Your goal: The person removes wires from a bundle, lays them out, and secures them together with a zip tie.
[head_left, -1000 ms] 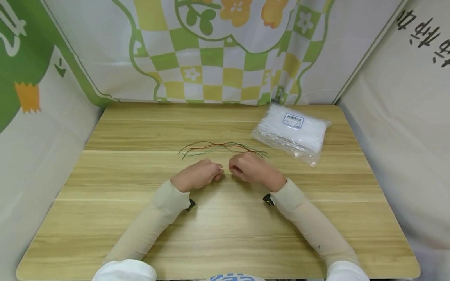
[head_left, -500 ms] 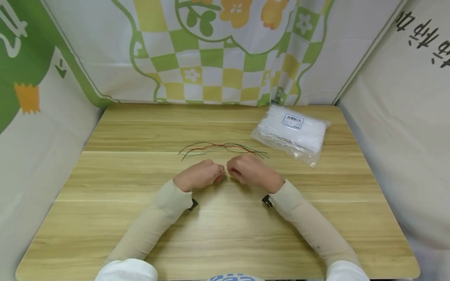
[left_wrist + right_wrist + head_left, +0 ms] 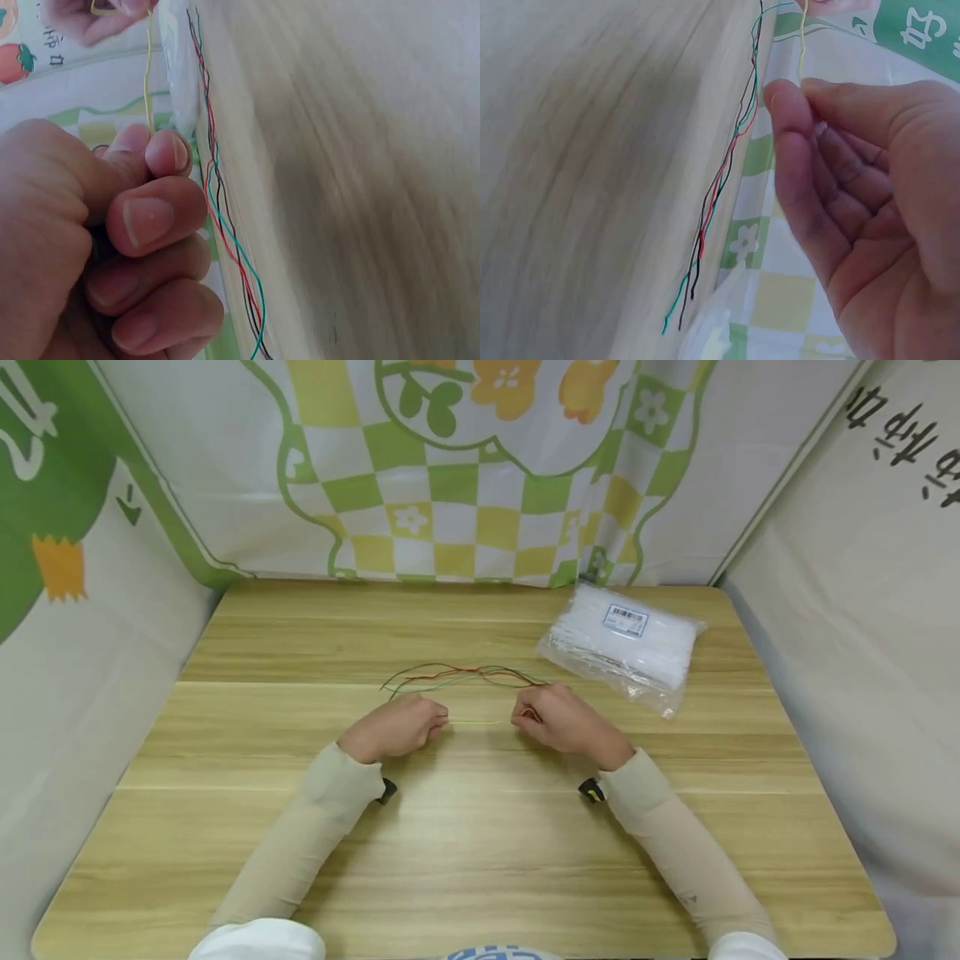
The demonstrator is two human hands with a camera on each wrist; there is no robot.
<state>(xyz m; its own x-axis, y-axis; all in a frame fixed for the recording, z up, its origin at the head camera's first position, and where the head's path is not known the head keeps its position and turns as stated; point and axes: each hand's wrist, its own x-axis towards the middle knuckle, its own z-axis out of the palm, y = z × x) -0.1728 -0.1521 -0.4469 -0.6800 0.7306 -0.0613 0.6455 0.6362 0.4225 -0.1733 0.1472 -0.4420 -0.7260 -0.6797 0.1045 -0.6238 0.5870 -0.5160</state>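
A thin yellow wire [image 3: 474, 722] spans the gap between both hands above the table. My left hand [image 3: 397, 727] pinches one end between thumb and forefinger, its other fingers curled, as the left wrist view shows. The right hand [image 3: 562, 720] pinches the wire on the other side with thumb and fingertip; a loop of it shows by the palm in the head view. Just beyond the hands lies a loose bundle of red, green and black wires [image 3: 480, 672], its right end partly hidden behind the right hand. The bundle also appears in the right wrist view [image 3: 724, 165].
At the back right of the wooden table [image 3: 465, 860] lies a clear plastic bag [image 3: 626, 639] of white strips with a label. A patterned curtain [image 3: 450, 518] hangs behind the table's back edge, and pale fabric walls stand at both sides.
The hands, nearly together before, have drawn apart to left and right. The yellow wire now shows stretched between them. The wire bundle and the bag have stayed in place.
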